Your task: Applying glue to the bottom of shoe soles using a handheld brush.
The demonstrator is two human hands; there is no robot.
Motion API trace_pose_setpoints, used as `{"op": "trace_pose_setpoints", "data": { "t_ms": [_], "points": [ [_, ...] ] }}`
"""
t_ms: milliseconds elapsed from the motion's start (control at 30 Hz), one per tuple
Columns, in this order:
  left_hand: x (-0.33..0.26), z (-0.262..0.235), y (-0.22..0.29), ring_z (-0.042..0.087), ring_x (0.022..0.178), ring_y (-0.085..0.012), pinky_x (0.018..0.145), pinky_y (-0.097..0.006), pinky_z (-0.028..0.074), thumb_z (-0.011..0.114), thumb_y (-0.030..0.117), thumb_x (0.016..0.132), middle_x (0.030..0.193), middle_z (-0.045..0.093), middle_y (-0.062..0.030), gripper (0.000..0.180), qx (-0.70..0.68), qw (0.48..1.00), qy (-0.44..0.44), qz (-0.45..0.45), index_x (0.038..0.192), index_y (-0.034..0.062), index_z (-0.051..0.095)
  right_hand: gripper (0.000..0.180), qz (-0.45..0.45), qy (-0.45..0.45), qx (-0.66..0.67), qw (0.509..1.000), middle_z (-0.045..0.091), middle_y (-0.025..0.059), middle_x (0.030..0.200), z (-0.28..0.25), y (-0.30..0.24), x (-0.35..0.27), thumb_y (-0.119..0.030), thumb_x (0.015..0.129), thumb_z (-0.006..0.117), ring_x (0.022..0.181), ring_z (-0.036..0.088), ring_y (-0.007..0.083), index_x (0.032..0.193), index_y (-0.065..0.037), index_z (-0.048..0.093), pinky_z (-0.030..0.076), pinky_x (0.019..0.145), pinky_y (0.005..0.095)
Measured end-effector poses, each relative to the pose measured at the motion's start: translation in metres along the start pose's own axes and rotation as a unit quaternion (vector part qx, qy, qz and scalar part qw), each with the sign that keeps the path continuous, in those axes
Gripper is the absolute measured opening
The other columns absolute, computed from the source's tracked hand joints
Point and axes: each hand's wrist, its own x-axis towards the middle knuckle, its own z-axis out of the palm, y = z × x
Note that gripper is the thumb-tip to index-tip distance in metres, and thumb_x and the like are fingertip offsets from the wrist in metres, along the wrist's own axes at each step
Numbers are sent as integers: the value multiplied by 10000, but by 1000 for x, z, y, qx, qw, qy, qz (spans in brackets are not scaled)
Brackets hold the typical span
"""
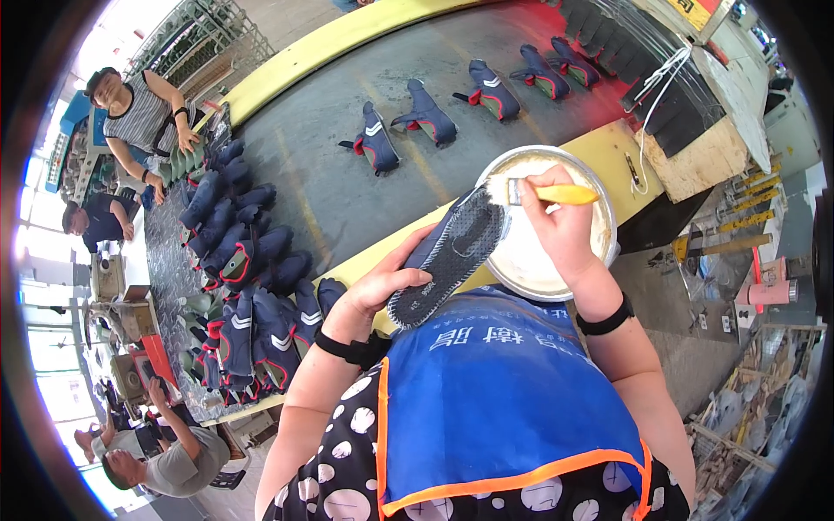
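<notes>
My left hand [387, 276] grips a dark blue shoe upper [447, 252], its black sole side turned up and whitish stitches running round the edge. The thumb lies on the sole near the lower end. My right hand [556, 226] is closed round the yellow handle of a flat paintbrush [573, 194]. The brush's pale bristles touch or nearly touch the upper's far end; I cannot tell which. Beneath the brush and right hand stands a round metal basin [611, 208] holding a white, creamy liquid, partly hidden by the hand and the upper.
A dark conveyor belt [321, 174] with yellow edges carries several spaced uppers [495, 91]. Many more uppers [252, 252] are heaped at the left. A person [143, 117] stands beyond that heap, and others are farther left. Dark flaps [643, 78] hang at the belt's right end.
</notes>
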Motion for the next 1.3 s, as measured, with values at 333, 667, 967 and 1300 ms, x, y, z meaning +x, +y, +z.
{"op": "trace_pose_setpoints", "data": {
  "t_ms": [333,667,967,1300],
  "points": [
    [-2,-5,-20,422,1340,-219,1134,-341,323,666,182,793,1507,394,-137,880,51,998,-22,21,1560,71,249,180,19,-60,-32,997,511,36,662,0,4,-11,2,896,642,585,497,91,785,-18,502,400,542,267],
    [-3,-5,-35,465,1312,-227,1108,-335,364,625,149,799,1459,452,-149,854,-19,996,70,44,1559,76,244,166,79,-163,43,982,503,-2,694,13,-6,-54,5,909,634,612,470,40,812,-29,504,379,543,217],
    [-8,-11,-29,468,1299,-228,1092,-339,369,644,154,814,1469,441,-153,877,68,997,30,11,1577,102,216,110,95,26,104,990,572,32,817,12,8,-12,-74,970,638,636,537,62,939,-23,546,450,567,199],
    [-16,-15,-46,512,1264,-229,1061,-340,415,631,161,841,1404,500,-151,806,-28,994,107,-3,1551,75,259,83,106,-68,205,971,538,36,887,23,-28,-32,-28,963,616,676,545,74,982,-33,536,486,620,221]
  ]
}}
